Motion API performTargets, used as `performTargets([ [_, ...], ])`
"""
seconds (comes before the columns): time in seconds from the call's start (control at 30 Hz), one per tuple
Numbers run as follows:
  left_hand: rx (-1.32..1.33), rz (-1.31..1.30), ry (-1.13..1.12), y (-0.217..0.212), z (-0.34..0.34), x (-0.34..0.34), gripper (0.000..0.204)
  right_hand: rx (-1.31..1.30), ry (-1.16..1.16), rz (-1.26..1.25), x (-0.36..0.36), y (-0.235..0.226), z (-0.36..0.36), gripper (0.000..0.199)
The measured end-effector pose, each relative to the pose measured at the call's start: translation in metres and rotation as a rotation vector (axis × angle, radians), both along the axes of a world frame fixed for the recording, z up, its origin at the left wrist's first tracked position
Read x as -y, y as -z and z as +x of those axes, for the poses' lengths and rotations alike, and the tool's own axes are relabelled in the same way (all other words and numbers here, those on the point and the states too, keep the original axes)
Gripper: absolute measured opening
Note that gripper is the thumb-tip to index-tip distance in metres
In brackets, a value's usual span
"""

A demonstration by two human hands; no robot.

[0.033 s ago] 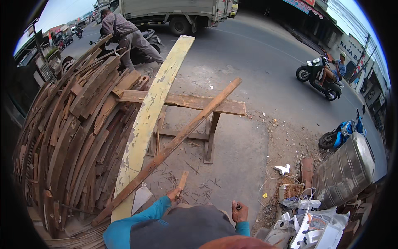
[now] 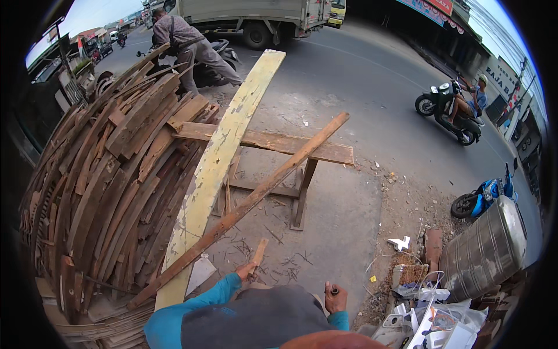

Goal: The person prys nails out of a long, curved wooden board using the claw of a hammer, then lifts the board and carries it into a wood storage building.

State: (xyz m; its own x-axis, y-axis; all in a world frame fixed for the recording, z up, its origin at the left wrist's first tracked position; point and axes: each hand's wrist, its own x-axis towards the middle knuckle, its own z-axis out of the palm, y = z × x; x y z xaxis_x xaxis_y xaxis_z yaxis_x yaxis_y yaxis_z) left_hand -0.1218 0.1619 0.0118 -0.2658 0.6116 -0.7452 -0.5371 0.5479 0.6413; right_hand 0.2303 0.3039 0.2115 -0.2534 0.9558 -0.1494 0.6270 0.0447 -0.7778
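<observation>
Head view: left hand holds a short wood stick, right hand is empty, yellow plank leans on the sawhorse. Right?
Not quite. In the head view the right hand is not empty; it is closed on a small dark object. The left hand does hold the stick, and the yellow plank does lean on the sawhorse.

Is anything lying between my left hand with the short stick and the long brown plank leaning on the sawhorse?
Nothing visible: left hand holds the stick just right of the plank, only littered ground between.
</observation>
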Motion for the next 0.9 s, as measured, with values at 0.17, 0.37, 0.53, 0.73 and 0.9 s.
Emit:
performTargets([
  [0.17,-0.027,0.135,-0.176,0.003,0.016,0.025,0.047,0.022,-0.222,0.013,0.004,0.032,-0.044,0.049],
  [0.37,-0.212,0.110,-0.195,-0.003,-0.001,0.043,0.046,0.032,-0.480,-0.048,-0.022,-0.002,-0.094,0.044],
  [0.53,-0.195,0.166,-0.293,-0.046,0.001,0.027,0.052,-0.140,-0.598,0.049,-0.078,-0.041,-0.137,0.044],
  [0.73,-0.215,-0.093,-0.441,-0.050,0.058,0.014,0.058,-0.262,-0.636,-0.035,-0.131,-0.071,-0.138,0.043],
  [0.9,-0.037,0.017,-0.635,-0.030,0.086,0.006,0.069,-0.241,-0.731,0.048,-0.164,-0.071,-0.138,0.046],
])
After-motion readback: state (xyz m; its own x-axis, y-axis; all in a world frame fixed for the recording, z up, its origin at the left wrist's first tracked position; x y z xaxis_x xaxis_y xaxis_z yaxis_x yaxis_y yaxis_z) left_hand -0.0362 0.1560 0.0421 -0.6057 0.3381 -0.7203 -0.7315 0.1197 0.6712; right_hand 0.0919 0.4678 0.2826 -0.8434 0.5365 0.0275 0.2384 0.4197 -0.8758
